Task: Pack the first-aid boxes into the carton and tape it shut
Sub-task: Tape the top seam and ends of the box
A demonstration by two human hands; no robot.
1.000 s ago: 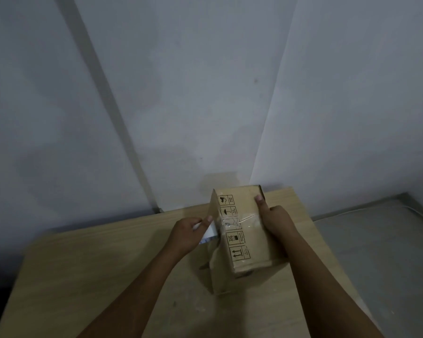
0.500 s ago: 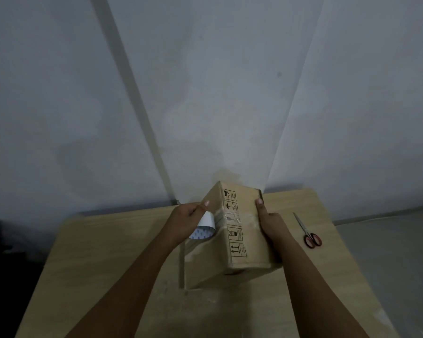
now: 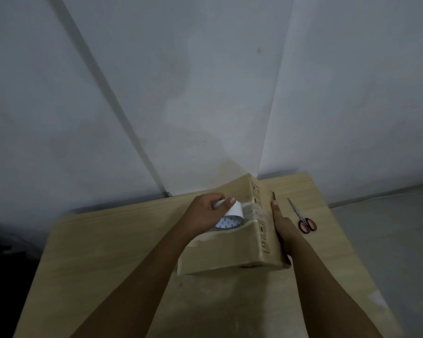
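A brown carton (image 3: pixel 232 250) stands on the wooden table (image 3: pixel 112 245), closed, with printed handling symbols on its narrow upper face. A strip of clear tape crosses that face and runs down the left side. My left hand (image 3: pixel 203 213) grips a tape roll (image 3: pixel 230 217) with a white core, pressed against the carton's left side. My right hand (image 3: pixel 282 225) lies flat along the carton's right side and steadies it. No first-aid boxes are visible; the carton's inside is hidden.
Red-handled scissors (image 3: pixel 303 217) lie on the table just right of the carton. Grey walls meet in a corner behind the table. A grey surface (image 3: pixel 388 240) lies to the right of the table edge.
The carton has turned, showing more of its left side. My left hand has run the tape roll down that side. The view shifted left, bringing the scissors into sight.
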